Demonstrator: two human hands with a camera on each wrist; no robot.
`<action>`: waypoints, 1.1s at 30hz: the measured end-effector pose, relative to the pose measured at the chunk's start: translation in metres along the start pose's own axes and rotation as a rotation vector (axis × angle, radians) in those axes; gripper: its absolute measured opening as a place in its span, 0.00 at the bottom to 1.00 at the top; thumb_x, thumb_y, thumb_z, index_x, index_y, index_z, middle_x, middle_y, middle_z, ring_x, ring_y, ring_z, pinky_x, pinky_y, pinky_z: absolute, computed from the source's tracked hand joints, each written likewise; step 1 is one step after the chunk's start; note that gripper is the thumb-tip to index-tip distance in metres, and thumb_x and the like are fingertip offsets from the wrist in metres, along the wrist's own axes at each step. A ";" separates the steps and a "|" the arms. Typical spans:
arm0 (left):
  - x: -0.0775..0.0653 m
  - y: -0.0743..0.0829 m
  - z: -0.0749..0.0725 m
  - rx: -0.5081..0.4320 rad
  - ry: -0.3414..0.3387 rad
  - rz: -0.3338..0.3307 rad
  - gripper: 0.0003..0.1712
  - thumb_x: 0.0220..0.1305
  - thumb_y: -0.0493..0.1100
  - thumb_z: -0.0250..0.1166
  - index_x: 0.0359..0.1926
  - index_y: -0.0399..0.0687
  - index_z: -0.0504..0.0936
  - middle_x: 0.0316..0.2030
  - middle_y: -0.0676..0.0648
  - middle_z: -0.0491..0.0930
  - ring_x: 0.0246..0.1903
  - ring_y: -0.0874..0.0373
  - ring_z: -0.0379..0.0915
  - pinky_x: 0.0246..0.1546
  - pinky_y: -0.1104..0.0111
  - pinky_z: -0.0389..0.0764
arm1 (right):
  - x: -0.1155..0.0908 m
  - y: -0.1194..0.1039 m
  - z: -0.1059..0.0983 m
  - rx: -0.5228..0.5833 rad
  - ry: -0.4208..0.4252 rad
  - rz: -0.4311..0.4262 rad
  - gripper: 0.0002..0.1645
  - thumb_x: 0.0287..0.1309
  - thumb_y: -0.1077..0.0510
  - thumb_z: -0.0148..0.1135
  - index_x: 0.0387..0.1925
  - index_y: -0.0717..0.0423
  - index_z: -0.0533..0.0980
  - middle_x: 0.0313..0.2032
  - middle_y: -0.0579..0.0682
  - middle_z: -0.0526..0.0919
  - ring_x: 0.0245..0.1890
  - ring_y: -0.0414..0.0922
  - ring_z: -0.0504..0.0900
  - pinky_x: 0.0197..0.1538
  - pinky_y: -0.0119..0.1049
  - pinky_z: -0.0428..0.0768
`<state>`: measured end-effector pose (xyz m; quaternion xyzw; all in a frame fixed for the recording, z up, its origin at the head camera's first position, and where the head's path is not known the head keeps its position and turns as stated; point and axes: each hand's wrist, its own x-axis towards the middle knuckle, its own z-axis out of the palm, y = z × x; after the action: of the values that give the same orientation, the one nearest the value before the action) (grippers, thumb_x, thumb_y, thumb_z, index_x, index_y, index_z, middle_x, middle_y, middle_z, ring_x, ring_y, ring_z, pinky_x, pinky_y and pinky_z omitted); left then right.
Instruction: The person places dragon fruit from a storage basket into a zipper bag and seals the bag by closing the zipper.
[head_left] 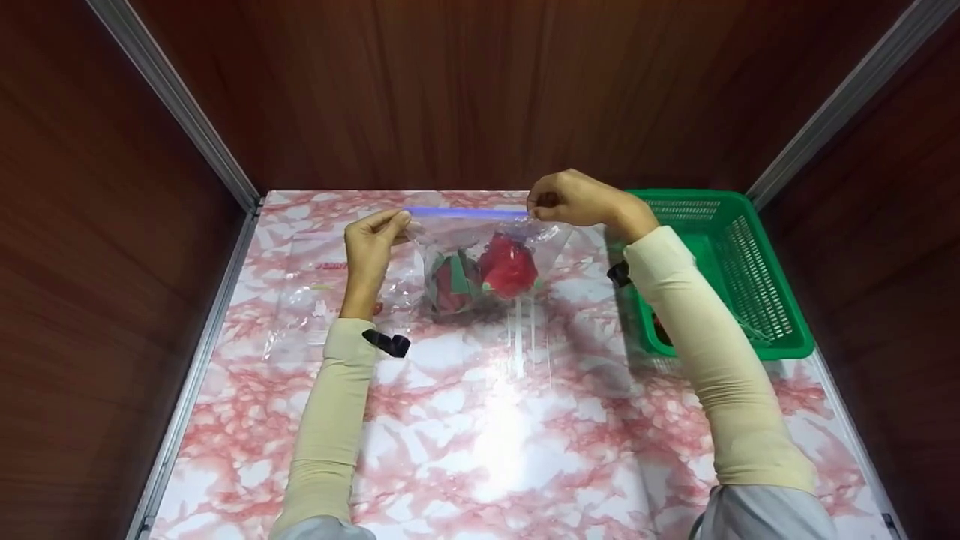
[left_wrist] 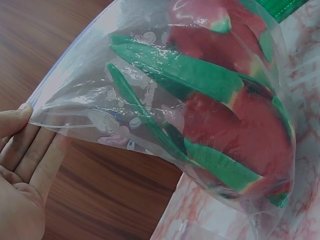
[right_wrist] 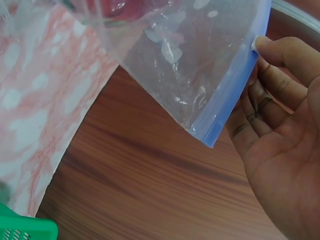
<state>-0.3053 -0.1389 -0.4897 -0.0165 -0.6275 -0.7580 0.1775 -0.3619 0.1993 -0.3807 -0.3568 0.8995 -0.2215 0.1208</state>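
A clear zip bag with a blue zip strip hangs above the table between both hands. Inside are two dragon fruits, one showing red skin and long green scales, the other on the right side of the bag. My left hand pinches the bag's top left corner between thumb and fingers. At the strip's other end, my right hand pinches the blue zip with thumb and forefinger, a small white piece showing under the thumb tip. The strip is stretched straight between the hands.
Flat on the table's left side lies another clear bag with printed marks. A green basket stands at the right, partly hidden by my right arm, with something red inside. Brown wood-grain panels enclose the marbled table.
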 end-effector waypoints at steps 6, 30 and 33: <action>0.000 0.000 0.000 0.001 0.009 0.006 0.11 0.69 0.31 0.71 0.45 0.21 0.87 0.26 0.56 0.90 0.26 0.65 0.88 0.36 0.67 0.93 | -0.002 0.002 -0.001 0.010 -0.011 0.031 0.10 0.73 0.59 0.65 0.49 0.60 0.84 0.43 0.57 0.87 0.39 0.48 0.81 0.50 0.44 0.89; 0.004 -0.002 -0.004 0.032 0.039 -0.010 0.12 0.69 0.33 0.72 0.46 0.23 0.88 0.27 0.53 0.90 0.26 0.64 0.89 0.35 0.68 0.93 | -0.014 0.014 -0.003 0.023 0.002 0.021 0.08 0.73 0.60 0.66 0.48 0.60 0.84 0.41 0.56 0.87 0.37 0.47 0.81 0.48 0.42 0.88; 0.004 -0.002 -0.004 0.035 0.038 -0.010 0.13 0.69 0.32 0.72 0.47 0.23 0.88 0.27 0.54 0.90 0.25 0.63 0.88 0.35 0.68 0.93 | -0.016 0.016 -0.004 0.022 0.004 0.030 0.08 0.73 0.60 0.66 0.48 0.60 0.84 0.41 0.56 0.87 0.37 0.47 0.81 0.48 0.43 0.88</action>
<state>-0.3087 -0.1438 -0.4912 0.0042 -0.6373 -0.7478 0.1861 -0.3612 0.2217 -0.3835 -0.3415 0.9025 -0.2303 0.1261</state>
